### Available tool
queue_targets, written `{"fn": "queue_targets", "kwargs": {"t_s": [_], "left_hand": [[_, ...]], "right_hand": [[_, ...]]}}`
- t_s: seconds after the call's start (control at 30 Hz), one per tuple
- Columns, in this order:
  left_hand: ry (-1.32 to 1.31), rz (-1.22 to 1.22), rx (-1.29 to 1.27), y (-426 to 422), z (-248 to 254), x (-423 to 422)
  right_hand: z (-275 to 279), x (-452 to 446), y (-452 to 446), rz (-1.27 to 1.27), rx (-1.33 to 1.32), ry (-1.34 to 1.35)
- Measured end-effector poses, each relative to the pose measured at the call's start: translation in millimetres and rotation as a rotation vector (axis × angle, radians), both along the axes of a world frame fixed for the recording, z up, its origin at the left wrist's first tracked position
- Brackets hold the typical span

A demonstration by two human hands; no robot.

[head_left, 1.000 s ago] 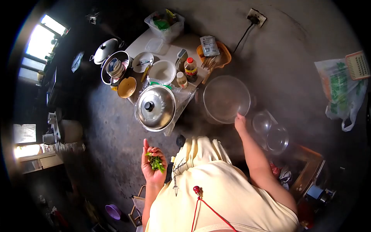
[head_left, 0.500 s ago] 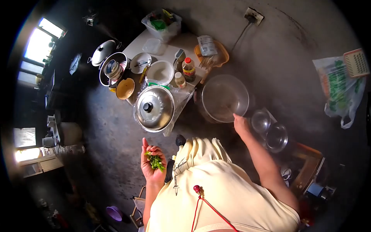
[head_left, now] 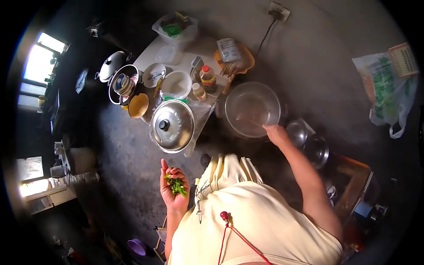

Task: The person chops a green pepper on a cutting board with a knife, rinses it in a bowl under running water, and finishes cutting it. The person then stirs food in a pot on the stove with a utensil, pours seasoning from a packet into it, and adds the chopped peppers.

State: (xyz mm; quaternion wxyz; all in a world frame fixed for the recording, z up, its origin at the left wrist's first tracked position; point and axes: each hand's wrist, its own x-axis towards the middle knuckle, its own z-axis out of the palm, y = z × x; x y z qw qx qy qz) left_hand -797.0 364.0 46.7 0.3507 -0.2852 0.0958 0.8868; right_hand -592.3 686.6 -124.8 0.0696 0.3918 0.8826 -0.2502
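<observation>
My left hand (head_left: 172,198) is raised palm up, its fingers curled around a small bunch of cut greens (head_left: 178,185). The thumb points away from the bunch. My right hand (head_left: 276,134) reaches over the near right rim of a large round metal pot (head_left: 240,101), fingers bent together. A faint thin line shows at its fingertips inside the pot, too blurred to name. Two small round bowls or lids, one nearer (head_left: 297,133) and one further right (head_left: 316,152), are beside my right wrist. A domed steel lid (head_left: 176,132) with a black knob lies ahead of my left hand.
On the white table (head_left: 148,55) stand a white bowl (head_left: 176,84), a red-capped bottle (head_left: 207,79), a small white-capped bottle (head_left: 199,92) and an orange basket (head_left: 245,62). A yellow bowl (head_left: 138,106) is at its left edge. A plastic bag (head_left: 384,88) hangs on the right wall.
My right hand has moved slightly further over the pot's rim, its fingers now bent inside. My left hand keeps its grip on the greens. The whole view has shifted slightly.
</observation>
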Motion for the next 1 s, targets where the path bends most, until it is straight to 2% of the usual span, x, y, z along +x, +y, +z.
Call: {"fn": "queue_targets", "kwargs": {"t_s": [0.1,0.2,0.3,0.37,0.43,0.47,0.53,0.57,0.63,0.73,0.83,0.93,1.0], "left_hand": [[0.014,-0.013,-0.014,4,0,1],[-0.003,-0.03,-0.007,8,-2,1],[-0.022,-0.049,-0.015,14,1,4],[-0.004,-0.064,-0.019,20,7,5],[0.009,-0.076,-0.033,19,9,5],[0.0,-0.073,-0.019,18,6,5],[-0.011,-0.072,0.0,19,4,8],[-0.014,-0.074,-0.014,19,4,9],[-0.01,-0.079,-0.034,18,7,9],[0.012,-0.048,-0.018,16,5,9],[0.001,-0.034,-0.007,18,1,9],[-0.001,-0.061,-0.041,20,4,9],[-0.004,-0.063,-0.019,22,3,7]], "right_hand": [[22,17,-15,0.057,-0.021,-0.026],[32,23,-35,-0.103,-0.219,0.105],[-12,26,-25,-0.222,-0.16,0.009],[-18,20,-14,-0.245,-0.158,0.062],[-10,12,-11,-0.37,-0.097,0.168],[-29,16,-6,-0.42,-0.08,0.342],[-90,34,11,-0.408,0.001,0.368],[-87,30,14,-0.388,0.079,0.399],[-77,30,21,-0.882,-0.57,0.378],[-69,47,14,-0.845,-0.652,0.446],[-86,67,4,-1.008,-0.88,0.36],[-49,62,-1,-0.976,-0.843,0.402],[-26,64,-8,-0.929,-0.819,0.322]]}}
